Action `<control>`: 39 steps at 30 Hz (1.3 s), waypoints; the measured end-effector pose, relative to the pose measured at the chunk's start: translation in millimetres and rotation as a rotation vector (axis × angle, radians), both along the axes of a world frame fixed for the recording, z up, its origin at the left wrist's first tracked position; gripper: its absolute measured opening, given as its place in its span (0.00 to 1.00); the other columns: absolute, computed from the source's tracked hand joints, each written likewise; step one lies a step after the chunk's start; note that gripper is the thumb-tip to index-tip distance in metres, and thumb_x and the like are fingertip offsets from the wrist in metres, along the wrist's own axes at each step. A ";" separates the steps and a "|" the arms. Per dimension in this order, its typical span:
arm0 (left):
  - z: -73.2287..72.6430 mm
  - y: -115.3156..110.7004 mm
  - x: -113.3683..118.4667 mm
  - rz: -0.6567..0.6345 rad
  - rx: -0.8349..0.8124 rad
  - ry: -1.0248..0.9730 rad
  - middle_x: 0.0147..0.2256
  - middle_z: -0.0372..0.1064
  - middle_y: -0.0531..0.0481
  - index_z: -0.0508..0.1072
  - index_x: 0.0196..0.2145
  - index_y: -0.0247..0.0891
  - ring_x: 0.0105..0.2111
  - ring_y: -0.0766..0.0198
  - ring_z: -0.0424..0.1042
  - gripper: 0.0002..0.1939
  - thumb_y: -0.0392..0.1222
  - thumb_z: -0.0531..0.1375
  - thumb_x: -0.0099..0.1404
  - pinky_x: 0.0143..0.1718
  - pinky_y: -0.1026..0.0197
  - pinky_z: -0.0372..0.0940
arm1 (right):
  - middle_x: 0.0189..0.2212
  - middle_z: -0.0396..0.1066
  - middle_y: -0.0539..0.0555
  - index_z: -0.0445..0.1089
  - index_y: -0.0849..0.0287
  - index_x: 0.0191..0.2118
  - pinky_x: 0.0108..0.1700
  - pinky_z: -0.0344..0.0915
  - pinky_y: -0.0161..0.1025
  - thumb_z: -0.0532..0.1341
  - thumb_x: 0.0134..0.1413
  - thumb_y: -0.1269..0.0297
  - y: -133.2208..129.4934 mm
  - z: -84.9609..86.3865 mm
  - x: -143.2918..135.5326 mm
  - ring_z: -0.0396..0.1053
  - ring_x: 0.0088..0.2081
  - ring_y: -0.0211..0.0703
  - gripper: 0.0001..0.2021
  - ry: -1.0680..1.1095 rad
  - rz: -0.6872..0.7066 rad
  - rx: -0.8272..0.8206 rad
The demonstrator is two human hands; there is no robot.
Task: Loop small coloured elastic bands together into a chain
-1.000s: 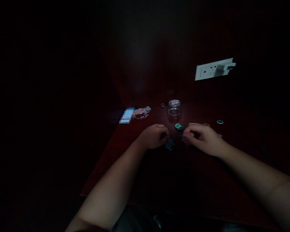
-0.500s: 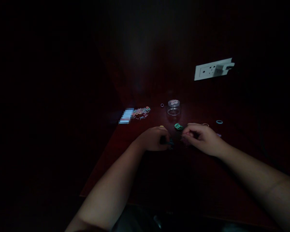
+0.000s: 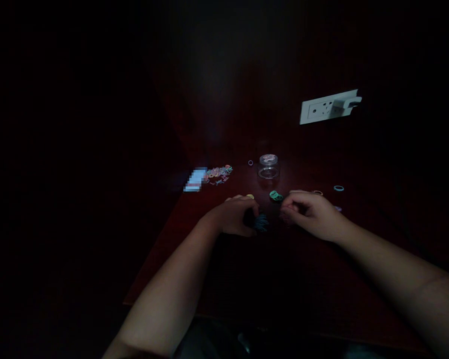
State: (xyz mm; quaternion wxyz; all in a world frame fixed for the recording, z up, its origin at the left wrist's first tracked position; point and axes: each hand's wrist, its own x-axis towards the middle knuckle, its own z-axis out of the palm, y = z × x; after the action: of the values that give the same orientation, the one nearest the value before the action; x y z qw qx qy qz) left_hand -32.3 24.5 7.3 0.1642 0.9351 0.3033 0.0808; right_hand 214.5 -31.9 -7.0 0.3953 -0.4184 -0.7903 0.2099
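My left hand rests low over the table, thumb and fingers apart. Just off its fingertips lies a bunch of dark blue hair ties. A yellow hair tie shows behind its knuckles. My right hand is closed in a pinch on dim pink hair ties, mostly shaded by its fingers. Between the hands, a little farther back, sit green hair ties. Beyond the right hand are an orange hair tie, partly covered, and a light blue one.
A clear lidded jar stands at the back of the dark red table. To its left are a single pale ring, a mixed pile of hair ties and a bright blurred-out rectangle. A socket with a plug is on the wall.
My left hand has opened and drawn slightly left, uncovering more of the blue hair ties and the yellow one. The right hand holds almost the same place and pinch.
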 end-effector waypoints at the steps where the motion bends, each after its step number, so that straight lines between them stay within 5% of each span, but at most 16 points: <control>1: 0.0 -0.6 1.1 0.002 0.005 -0.007 0.48 0.69 0.48 0.70 0.39 0.43 0.49 0.51 0.66 0.21 0.47 0.69 0.48 0.52 0.45 0.60 | 0.23 0.68 0.51 0.71 0.59 0.29 0.25 0.58 0.35 0.60 0.58 0.62 -0.2 0.1 -0.2 0.62 0.23 0.37 0.09 0.004 0.003 -0.006; 7: 1.2 -3.7 5.4 0.005 0.043 -0.021 0.44 0.70 0.49 0.70 0.37 0.42 0.46 0.54 0.68 0.14 0.44 0.66 0.53 0.50 0.48 0.61 | 0.23 0.68 0.51 0.71 0.59 0.29 0.25 0.58 0.35 0.60 0.58 0.61 -0.5 0.3 -0.8 0.62 0.23 0.37 0.09 0.008 0.004 0.001; 13: 0.1 -3.1 4.7 -0.035 -0.004 -0.007 0.47 0.68 0.48 0.69 0.40 0.42 0.47 0.52 0.67 0.25 0.49 0.71 0.46 0.50 0.49 0.62 | 0.23 0.67 0.51 0.71 0.59 0.29 0.26 0.58 0.36 0.61 0.58 0.61 -0.3 0.6 0.1 0.62 0.23 0.37 0.09 0.013 0.007 -0.005; 34: -10.6 -0.1 14.1 -0.016 0.072 -0.148 0.40 0.71 0.49 0.69 0.39 0.41 0.40 0.59 0.70 0.18 0.53 0.66 0.57 0.45 0.55 0.64 | 0.22 0.68 0.51 0.70 0.59 0.29 0.26 0.58 0.36 0.60 0.58 0.60 0.6 -3.3 2.6 0.63 0.23 0.37 0.10 -0.004 0.003 -0.027; 37: -9.9 9.8 7.9 0.099 0.119 -0.201 0.39 0.72 0.49 0.70 0.39 0.41 0.41 0.59 0.70 0.12 0.51 0.58 0.64 0.46 0.56 0.64 | 0.23 0.68 0.51 0.70 0.59 0.30 0.27 0.59 0.36 0.59 0.59 0.59 0.2 -3.2 3.0 0.62 0.24 0.37 0.10 -0.016 -0.001 -0.029; 39: -11.6 22.4 -0.6 0.321 0.167 -0.213 0.40 0.73 0.47 0.71 0.38 0.40 0.43 0.58 0.70 0.10 0.47 0.53 0.68 0.47 0.56 0.64 | 0.22 0.67 0.50 0.70 0.59 0.30 0.27 0.59 0.36 0.59 0.59 0.59 0.0 -3.0 2.9 0.62 0.24 0.37 0.11 -0.015 -0.005 -0.022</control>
State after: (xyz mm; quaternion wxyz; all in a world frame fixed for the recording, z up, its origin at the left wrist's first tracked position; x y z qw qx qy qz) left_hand -32.9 47.0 -4.2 0.1024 0.8713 0.4216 0.2294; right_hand 217.3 -31.9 -10.0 0.3852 -0.4262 -0.7899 0.2143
